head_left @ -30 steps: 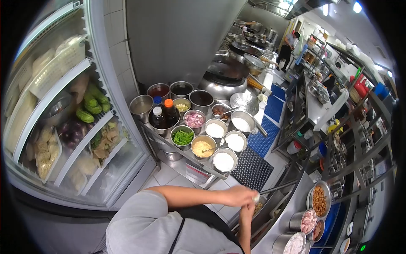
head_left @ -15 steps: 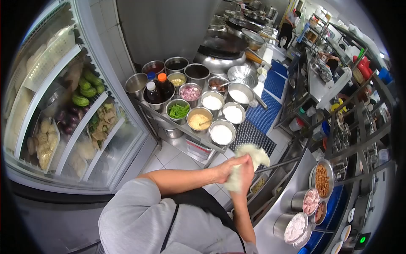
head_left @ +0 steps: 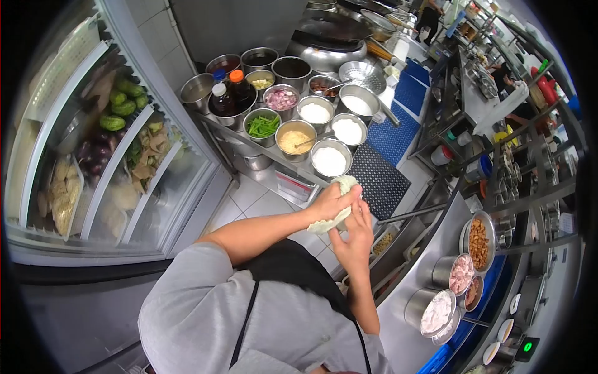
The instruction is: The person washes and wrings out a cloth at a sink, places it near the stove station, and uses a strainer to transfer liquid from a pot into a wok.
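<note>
A pale, whitish-green cloth (head_left: 330, 224) is bunched between my two hands, held out in front of my apron. My left hand (head_left: 336, 201) is closed around its middle, with one end sticking out above the fist and the other hanging below. Against the cloth's right side lies my right hand (head_left: 355, 240), its fingers reaching up beside the left fist and its thumb at the lower part of the cloth. What sits inside the right fingers is partly hidden. Just beyond the hands is a steel pot of white powder (head_left: 329, 161).
A steel stand holds several pots, among them chopped green vegetable (head_left: 263, 126), chopped red onion (head_left: 280, 98) and capped bottles (head_left: 221, 100). An opened fridge (head_left: 118, 149) is at left. On the right, a steel counter (head_left: 398, 311) bears containers of meat (head_left: 462, 274). People stand farther back.
The cloth was blurred and more spread out; now it is gathered in my left fist. Both hands have shifted slightly up, and the right fingers are more stretched out.
</note>
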{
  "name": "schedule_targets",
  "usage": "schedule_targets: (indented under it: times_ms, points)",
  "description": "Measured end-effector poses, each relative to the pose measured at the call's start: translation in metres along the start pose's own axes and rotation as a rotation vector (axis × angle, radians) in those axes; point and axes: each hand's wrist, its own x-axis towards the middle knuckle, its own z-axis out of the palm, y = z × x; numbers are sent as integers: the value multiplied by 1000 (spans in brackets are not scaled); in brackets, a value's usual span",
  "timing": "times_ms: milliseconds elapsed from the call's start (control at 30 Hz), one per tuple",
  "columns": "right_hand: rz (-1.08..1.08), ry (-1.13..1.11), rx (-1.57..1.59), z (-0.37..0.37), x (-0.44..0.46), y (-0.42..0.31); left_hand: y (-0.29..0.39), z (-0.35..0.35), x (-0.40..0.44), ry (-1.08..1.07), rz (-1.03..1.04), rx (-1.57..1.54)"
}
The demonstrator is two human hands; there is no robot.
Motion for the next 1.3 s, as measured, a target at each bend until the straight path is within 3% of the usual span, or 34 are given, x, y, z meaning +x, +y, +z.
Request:
schedule_targets:
  times_ms: [67, 100, 200, 233, 267, 333, 400, 467, 600, 633, 733, 800, 900, 933, 1000, 1100, 1200, 1300]
  points:
    - [61, 49, 431, 1, -13, 22, 4, -11, 6, -91, 1, 90]
    - [322, 86, 792, 0, -22, 27, 11, -13, 6, -64, 40, 190]
    - [682, 268, 1085, 8, -30, 44, 28, -7, 4, -19, 375, 341]
    - [703, 253, 1236, 15, -35, 50, 35, -3, 3, -50, 491, 440]
    - [697, 297, 1406, 18, -40, 52, 43, 1, -6, -185, 484, 625]
    - [669, 385, 1746, 22, -34, 35, 64, 14, -20, -508, 304, 709]
    - [612, 420, 1655, 28, -29, 31, 15, 34, -38, -336, 670, 685]
    - [623, 504, 1698, 32, -36, 44, 3, 39, -49, -299, 814, 671]
    - [712, 397, 1869, 31, -44, 73, 16, 22, -63, -549, 610, 641]
    - [777, 495, 1836, 27, -41, 72, 17, 20, -63, -623, 540, 619]
    - [700, 420, 1533, 24, -37, 60, 35, 15, -59, -602, 545, 568]
    - [663, 420, 1515, 39, -35, 46, 34, 26, -52, -478, 689, 538]
    - [677, 416, 1632, 61, -33, 26, 29, 45, -29, -419, 869, 618]
    - [675, 428, 1665, 61, -35, 24, 31, 51, -26, -534, 743, 678]
    - [657, 420, 1767, 58, -34, 29, 21, 55, -27, -618, 686, 610]
    - [615, 412, 1957, 49, -46, 55, 6, 58, -37, -601, 797, 519]
    - [620, 456, 2002, 42, -61, 84, -17, 72, -44, -588, 718, 345]
    - [669, 486, 1868, 25, -63, 99, -19, 80, -42, -705, 443, 12]
